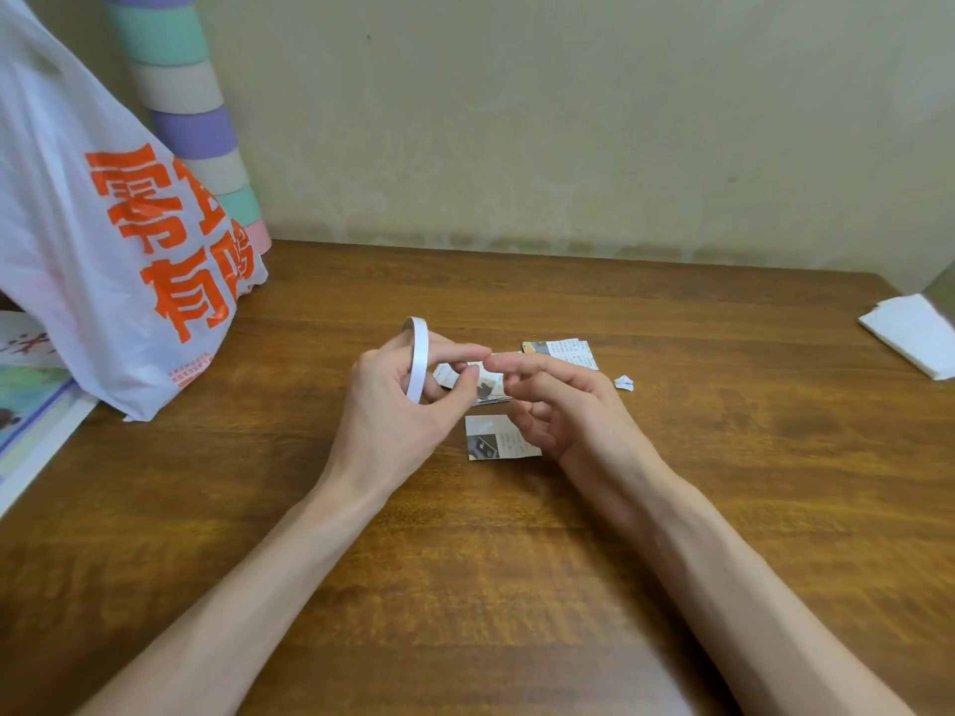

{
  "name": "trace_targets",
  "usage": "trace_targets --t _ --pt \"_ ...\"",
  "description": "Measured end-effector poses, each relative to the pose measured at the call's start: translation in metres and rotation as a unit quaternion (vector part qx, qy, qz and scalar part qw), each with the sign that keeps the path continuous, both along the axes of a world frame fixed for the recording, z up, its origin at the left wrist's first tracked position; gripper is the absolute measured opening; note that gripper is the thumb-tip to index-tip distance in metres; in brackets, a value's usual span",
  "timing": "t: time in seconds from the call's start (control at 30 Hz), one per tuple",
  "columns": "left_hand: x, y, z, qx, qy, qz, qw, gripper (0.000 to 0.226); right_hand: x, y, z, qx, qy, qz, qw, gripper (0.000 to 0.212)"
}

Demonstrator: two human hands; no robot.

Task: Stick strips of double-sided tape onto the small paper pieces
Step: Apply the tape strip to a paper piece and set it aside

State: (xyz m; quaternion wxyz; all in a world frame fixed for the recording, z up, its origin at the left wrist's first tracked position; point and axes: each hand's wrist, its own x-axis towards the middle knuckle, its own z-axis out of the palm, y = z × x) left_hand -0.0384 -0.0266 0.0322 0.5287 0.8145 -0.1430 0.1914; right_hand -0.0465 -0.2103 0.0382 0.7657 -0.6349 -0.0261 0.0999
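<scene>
Roll (417, 354): lower arc buried in left hand (393, 413). Right hand (558, 405) at left thumb, pinching tape or only touching, unclear. Paper pieces (486, 389) half covered by fingers; print unreadable. Bag (103, 224), booklet (31, 405), white sheets (909, 333) cut by edges. Scrap (624, 382) too small to identify.

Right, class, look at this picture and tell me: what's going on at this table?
A person is working above a wooden table. The left hand grips a roll of white double-sided tape, held on edge. The right hand reaches its fingertips to the roll, seemingly after the tape's end, which is too small to see. Small printed paper pieces lie on the table under the hands.
</scene>
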Motion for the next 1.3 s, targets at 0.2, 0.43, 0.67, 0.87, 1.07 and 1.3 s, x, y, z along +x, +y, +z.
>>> trace_targets --t 0.2,0.43,0.67,0.87,1.07,1.3 --pt "-0.0015 -0.0012 0.0008 0.005 -0.015 0.005 1.000 0.011 0.0019 -0.0007 -0.0001 0.011 0.017 0.000 1.000 0.024" --pt "-0.0013 -0.0008 0.0015 0.010 -0.021 0.009 1.000 0.009 0.0014 -0.0007 0.0006 0.007 0.019 0.000 1.000 0.024" --pt "-0.0004 0.0003 0.0007 0.022 -0.025 0.011 0.999 0.007 0.0011 -0.0010 -0.0002 -0.009 0.012 0.004 1.000 0.024" --pt "0.0014 0.0025 -0.0006 0.033 -0.037 0.017 0.999 0.007 0.0020 -0.0016 -0.0014 -0.018 0.009 -0.003 1.000 0.023" --pt "0.0029 0.0048 -0.0032 0.096 -0.098 0.046 0.989 0.006 0.0023 -0.0011 -0.0034 -0.032 0.006 -0.010 0.999 0.024" --pt "0.0012 0.0049 -0.0030 0.122 -0.136 0.062 0.981 0.004 0.0010 0.0024 -0.0011 -0.026 -0.001 -0.003 1.000 0.028"
